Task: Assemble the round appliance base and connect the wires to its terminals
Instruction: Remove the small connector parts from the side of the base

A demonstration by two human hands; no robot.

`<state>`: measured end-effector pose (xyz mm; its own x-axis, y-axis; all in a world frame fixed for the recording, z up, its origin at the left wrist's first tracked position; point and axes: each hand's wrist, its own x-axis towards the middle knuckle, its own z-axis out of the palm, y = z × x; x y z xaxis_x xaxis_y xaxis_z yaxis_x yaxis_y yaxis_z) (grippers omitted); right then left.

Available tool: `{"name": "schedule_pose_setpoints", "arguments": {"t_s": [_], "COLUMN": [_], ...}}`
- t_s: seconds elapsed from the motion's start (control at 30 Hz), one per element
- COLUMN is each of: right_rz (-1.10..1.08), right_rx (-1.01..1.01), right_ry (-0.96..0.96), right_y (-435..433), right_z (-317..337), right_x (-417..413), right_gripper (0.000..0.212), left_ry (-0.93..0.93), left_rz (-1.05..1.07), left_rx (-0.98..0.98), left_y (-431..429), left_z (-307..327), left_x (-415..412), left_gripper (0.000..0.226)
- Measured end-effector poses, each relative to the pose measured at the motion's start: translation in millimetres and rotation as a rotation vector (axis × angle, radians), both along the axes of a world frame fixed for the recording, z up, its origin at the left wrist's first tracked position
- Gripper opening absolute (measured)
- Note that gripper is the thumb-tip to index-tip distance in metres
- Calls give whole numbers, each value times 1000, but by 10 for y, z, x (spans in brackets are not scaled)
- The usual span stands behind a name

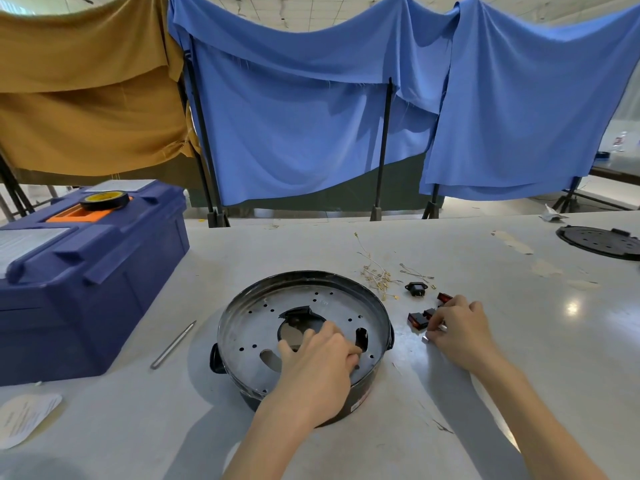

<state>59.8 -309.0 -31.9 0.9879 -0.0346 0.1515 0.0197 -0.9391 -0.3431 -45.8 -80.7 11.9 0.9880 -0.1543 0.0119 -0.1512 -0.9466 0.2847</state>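
Steadying the round base (302,274) at centre table, left hand (318,362) lies on its metal plate (259,323), fingers bent, grip unclear. Right hand (460,330) pinches a small metal part (425,338) beside red switches (415,321); wires (375,276) lie far right, unconnected.

My left hand (318,362) hides the near side of the metal plate (263,327) in the round base (228,320); I can't tell whether its curled fingers grip anything. My right hand (460,330) half covers a small silvery piece (425,338), pinched or merely touched, unclear. The black lid (602,242) at the right edge of the tabletop (540,358) is cut off.
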Motion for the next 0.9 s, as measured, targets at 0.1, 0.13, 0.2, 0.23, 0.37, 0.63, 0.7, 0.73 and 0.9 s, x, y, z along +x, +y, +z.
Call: {"name": "schedule_pose_setpoints", "arguments": {"t_s": [0.1,0.13,0.2,0.23,0.37,0.63,0.7,0.73,0.9], "right_rz": [6,12,24,27,79,532,653,682,685], "right_rx": [-34,-29,-1,33,443,1025,978,968,1033], "right_ry": [18,20,28,31,-31,78,140,154,184], "right_y": [0,0,4,0,-37,337,485,547,704], "right_z": [-12,-15,-2,12,191,750,819,836,768], "right_x": [2,2,-2,-3,-62,-396,-420,-416,-367], "right_gripper": [7,7,6,6,11,11,19,23,33], "left_ry": [3,5,3,1,4,-257,-246,-249,-416], "left_rz": [1,1,-2,-4,-1,-46,-84,-87,-106], "left_rx": [2,-1,-3,-1,9,-493,-708,-779,-769], "left_y": [-4,-4,0,4,11,-56,-73,-68,46], "left_z": [3,5,9,10,34,174,187,188,187], "left_x": [-2,-4,-16,-20,-29,17,23,32,60], "left_gripper": [33,33,33,33,33,39,38,39,17]}}
